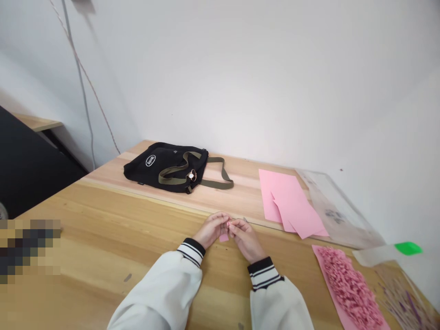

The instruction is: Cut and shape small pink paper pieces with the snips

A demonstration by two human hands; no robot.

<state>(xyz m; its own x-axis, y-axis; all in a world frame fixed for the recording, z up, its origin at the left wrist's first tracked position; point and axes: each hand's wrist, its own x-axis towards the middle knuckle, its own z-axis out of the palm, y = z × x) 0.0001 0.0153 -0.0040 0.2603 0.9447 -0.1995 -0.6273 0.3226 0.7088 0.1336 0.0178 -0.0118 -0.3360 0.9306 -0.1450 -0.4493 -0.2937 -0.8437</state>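
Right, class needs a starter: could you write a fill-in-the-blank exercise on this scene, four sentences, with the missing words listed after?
1. The bag lying on the table is mainly ____ in colour.
2. The left hand and right hand hold a small paper piece whose colour is ____.
3. Seen in the picture, the flat paper sheets lie to the ____ of the bag.
4. The bright patch on the clear plastic is ____.

Missing words: black; pink; right; green.

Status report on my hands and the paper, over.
Right bare hand pinching small pink paper piece; left bare hand alongside, its grip unclear. Black fabric bag beyond, not in the way.
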